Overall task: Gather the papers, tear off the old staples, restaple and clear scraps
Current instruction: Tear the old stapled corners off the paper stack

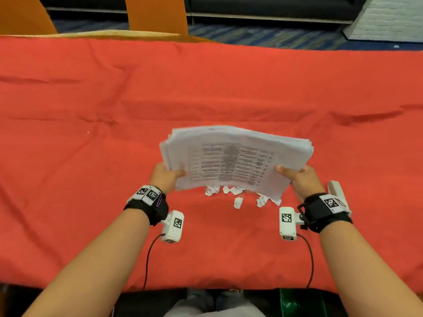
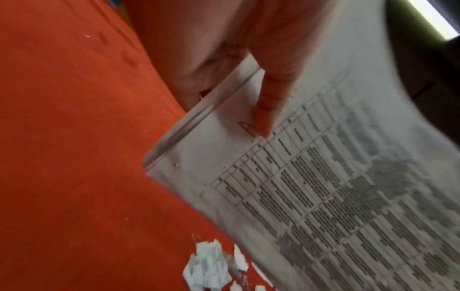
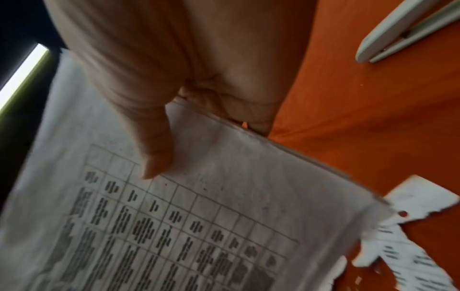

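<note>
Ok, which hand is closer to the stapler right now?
Right. The right hand grips the paper stack's right edge, with the stapler lying just beside its wrist. The left hand grips the stack's opposite edge, across the scraps.

I've got the stack of papers (image 1: 238, 159) up off the tabletop (image 1: 206, 83), held between my hands: left hand (image 1: 163, 177) at its left edge, right hand (image 1: 302, 180) at its right edge, thumbs on top. Directly below the stack's near edge, the torn scraps (image 1: 238, 195) lie scattered on the tabletop, between my two wrists. The stapler (image 1: 335, 191) sits on the tabletop just right of my right hand, beside the wrist. Behind the tabletop's far edge stand two chair backs (image 1: 158, 14), off to the left.
</note>
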The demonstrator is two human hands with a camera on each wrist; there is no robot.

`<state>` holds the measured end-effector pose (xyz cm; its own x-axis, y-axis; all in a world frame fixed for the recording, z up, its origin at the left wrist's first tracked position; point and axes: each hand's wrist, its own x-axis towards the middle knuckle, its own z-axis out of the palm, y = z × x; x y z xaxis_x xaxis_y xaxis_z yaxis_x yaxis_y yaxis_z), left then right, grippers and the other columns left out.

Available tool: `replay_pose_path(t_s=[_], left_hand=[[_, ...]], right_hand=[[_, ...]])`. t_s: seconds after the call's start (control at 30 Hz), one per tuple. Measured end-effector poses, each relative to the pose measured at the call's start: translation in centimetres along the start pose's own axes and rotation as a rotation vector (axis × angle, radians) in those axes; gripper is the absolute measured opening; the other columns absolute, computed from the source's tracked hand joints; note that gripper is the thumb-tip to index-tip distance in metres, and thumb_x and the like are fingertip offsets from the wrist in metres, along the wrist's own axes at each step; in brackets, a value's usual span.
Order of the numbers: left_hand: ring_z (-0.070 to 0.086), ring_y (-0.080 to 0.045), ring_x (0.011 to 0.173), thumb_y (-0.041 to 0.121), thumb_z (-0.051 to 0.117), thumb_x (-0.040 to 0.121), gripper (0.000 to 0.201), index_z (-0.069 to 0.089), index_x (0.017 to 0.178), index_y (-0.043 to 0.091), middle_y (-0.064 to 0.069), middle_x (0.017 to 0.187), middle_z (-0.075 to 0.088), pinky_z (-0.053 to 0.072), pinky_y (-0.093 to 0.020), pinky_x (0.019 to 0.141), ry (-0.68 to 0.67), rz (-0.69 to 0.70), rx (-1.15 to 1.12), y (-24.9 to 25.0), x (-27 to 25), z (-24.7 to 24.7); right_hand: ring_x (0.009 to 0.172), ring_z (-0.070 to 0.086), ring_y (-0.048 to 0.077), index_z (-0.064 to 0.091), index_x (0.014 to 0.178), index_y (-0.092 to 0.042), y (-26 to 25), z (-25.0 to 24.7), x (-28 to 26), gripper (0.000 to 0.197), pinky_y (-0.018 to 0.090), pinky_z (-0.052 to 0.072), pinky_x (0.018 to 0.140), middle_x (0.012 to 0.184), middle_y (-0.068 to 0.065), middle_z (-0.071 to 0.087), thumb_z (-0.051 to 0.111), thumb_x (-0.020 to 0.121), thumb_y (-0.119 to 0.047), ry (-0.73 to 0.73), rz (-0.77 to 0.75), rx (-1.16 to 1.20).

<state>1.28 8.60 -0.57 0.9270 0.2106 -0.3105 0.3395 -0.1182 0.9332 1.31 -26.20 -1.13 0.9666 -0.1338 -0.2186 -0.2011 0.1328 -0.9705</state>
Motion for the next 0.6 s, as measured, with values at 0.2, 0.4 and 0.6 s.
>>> replay_pose_path(t_s=[0.2,0.4,0.6], left_hand=[[0.064,-0.010,0.081,-0.007,0.080,0.063,0.045,0.064,0.088,0.027,0.013,0.083,0.071,0.052,-0.021,0.074,-0.033,0.039,-0.056,-1.7,-1.2,0.4],[0.062,-0.005,0.076,-0.008,0.072,0.075,0.035,0.064,0.105,0.007,0.005,0.085,0.066,0.052,-0.010,0.063,-0.010,0.032,-0.110,-0.7,-1.1,2.7],[0.063,-0.014,0.078,-0.012,0.074,0.068,0.039,0.065,0.089,0.019,0.000,0.084,0.068,0.052,-0.027,0.074,0.013,0.032,-0.088,-1.5,0.0,0.2]], right_hand=[[0.098,0.065,0.024,0.068,0.100,-0.019,1.5,0.4,-0.9,0.037,0.039,0.052,0.089,0.100,0.004,0.072,0.074,0.071,0.005,-0.037,0.048,-0.071],[0.088,0.070,0.027,0.071,0.091,-0.014,2.1,2.6,0.0,0.050,0.042,0.055,0.081,0.089,0.003,0.076,0.090,0.045,-0.016,0.056,0.121,0.027],[0.092,0.063,0.024,0.068,0.096,-0.011,2.1,0.7,0.5,0.082,0.039,0.050,0.083,0.098,0.010,0.068,0.094,0.022,-0.035,0.039,0.136,0.060]])
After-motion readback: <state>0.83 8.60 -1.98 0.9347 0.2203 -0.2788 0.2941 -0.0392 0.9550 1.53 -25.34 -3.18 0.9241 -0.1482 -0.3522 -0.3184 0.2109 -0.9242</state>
